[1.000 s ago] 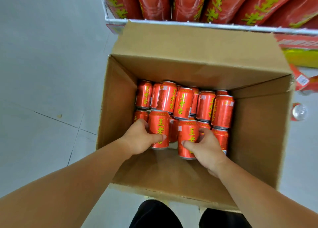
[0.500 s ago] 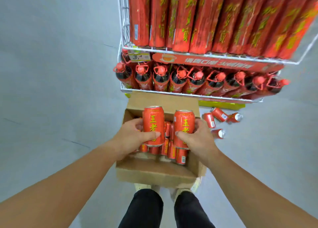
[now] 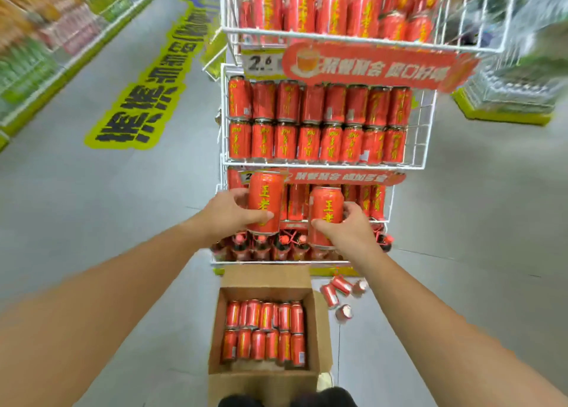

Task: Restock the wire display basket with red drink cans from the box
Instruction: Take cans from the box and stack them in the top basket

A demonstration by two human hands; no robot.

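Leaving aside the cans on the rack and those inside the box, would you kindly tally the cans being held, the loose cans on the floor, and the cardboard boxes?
Held cans: 2, one each in the left hand and the right hand
Loose cans on the floor: 4
Cardboard box: 1
Total: 7

Supermarket aisle: price tag (image 3: 264, 63), wire display basket (image 3: 322, 162) (blurred shelves (image 3: 30, 53) alongside).
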